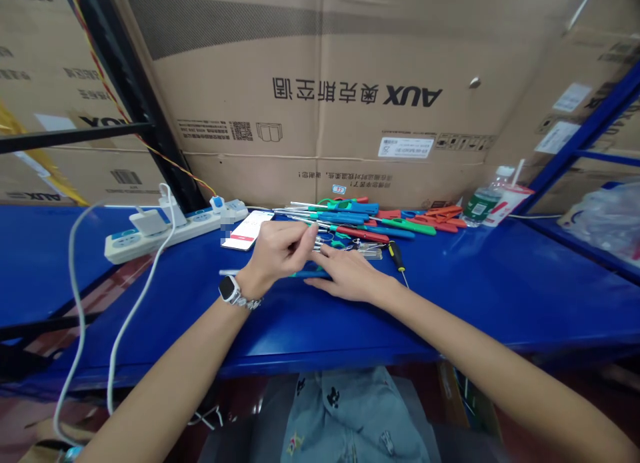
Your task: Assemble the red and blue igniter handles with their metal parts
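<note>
My left hand (283,251), with a watch on its wrist, is closed in a fist above the table; whatever its fingers hold is hidden. Below it lies a blue long-necked gas lighter (307,274), its metal tube pointing left. My right hand (347,273) rests over the lighter's handle end, thumb on the near side and fingers on the far side, fingertips close to my left hand. A yellow-and-black screwdriver (397,256) lies right of my right hand. Behind both hands is a pile of blue, green and red lighters (350,216), partly covered by my fingers.
A phone (247,231) lies left of the pile, beside a white power strip (200,221) with plugs and cables. At the back right stand a water bottle (483,203) and a cup with a straw (507,203). A large cardboard box (320,129) rises behind the blue table (475,296).
</note>
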The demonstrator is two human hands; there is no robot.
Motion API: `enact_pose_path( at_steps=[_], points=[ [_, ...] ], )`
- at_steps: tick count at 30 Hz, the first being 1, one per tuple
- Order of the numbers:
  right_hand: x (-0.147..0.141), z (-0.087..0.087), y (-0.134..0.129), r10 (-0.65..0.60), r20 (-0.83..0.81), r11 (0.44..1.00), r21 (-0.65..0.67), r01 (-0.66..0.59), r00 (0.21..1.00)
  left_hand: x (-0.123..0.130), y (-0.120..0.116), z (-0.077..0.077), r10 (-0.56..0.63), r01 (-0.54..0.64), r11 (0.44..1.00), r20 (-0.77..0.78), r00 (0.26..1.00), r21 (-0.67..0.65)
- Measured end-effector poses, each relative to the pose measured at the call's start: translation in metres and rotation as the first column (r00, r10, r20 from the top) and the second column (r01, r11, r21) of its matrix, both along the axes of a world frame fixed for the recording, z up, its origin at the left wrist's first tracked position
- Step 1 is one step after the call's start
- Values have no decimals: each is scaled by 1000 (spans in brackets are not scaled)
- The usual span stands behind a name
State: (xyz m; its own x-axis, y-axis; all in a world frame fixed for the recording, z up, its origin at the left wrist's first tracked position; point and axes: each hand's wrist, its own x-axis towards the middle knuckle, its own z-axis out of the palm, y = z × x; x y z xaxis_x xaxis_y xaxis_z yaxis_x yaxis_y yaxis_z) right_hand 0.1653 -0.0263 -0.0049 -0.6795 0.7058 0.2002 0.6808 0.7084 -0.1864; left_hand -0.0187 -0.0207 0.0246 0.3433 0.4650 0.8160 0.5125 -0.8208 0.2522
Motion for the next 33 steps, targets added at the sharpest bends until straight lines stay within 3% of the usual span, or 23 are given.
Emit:
enact_pose_path(
  at_steps=[3,10,13,16,18,21,23,26,33],
  points=[
    [-2,-3,-1,37,7,999,18,-37,999,3,3,-3,-46,46,999,-37,998,4],
    [1,-3,-6,53,0,998,39,-53,999,7,7,-9,-89,75,989,-107,990,-124],
    [17,2,-5,-1,-160,999,40,7,987,8,6,-11,-99,81,984,-110,989,-158],
    [46,5,-3,-144,-347,988,2,155,927,12,7,-14,-110,80,971,-125,986,-224],
    [68,5,-2,-301,-367,949,-22,315,880,19,8,-16,-129,80,961,-174,976,-264],
    [94,3,-3,-555,-238,827,-48,561,797,35,12,-16,-165,74,956,-312,935,-283],
    [104,1,-4,-663,-132,748,-68,660,737,48,16,-15,-172,60,960,-408,897,-273],
    [108,-1,-5,-728,-32,685,-74,725,685,66,22,-12,-162,43,970,-504,848,-239],
    [106,0,-4,-761,20,648,-43,761,649,94,30,-16,-139,3,971,-559,817,-237]
  ],
)
